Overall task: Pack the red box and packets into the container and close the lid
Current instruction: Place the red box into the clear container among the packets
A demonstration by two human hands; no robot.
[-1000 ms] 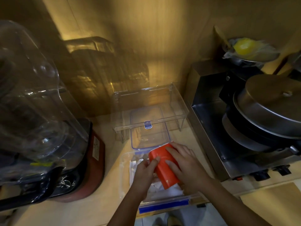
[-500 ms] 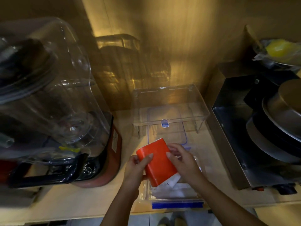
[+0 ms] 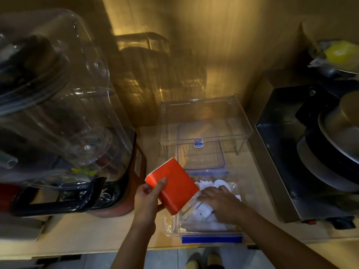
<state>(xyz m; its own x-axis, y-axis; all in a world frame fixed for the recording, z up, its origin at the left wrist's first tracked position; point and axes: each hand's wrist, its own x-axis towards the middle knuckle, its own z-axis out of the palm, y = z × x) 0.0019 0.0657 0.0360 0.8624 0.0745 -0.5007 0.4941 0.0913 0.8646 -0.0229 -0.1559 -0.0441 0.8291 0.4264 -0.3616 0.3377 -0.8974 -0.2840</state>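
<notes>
My left hand (image 3: 146, 200) grips the red box (image 3: 173, 185), holding it tilted above the left edge of the clear container (image 3: 211, 238) with blue clips at the counter's front. My right hand (image 3: 217, 200) reaches down into the container, palm down on the white packets (image 3: 209, 184) that lie inside; whether its fingers pinch a packet is hidden. The clear lid (image 3: 201, 154) with a blue rim lies flat on the counter just behind the container, partly under a clear acrylic stand.
A clear acrylic stand (image 3: 206, 121) sits behind against the wall. A large blender with a clear cover (image 3: 58, 105) fills the left. A steel appliance (image 3: 287, 171) carrying stacked pans (image 3: 338, 136) stands on the right. The counter's front edge (image 3: 97, 249) is near.
My right hand let go of the red box and dropped onto the packets in the container. My left hand carried the box left and higher, off the container's middle.
</notes>
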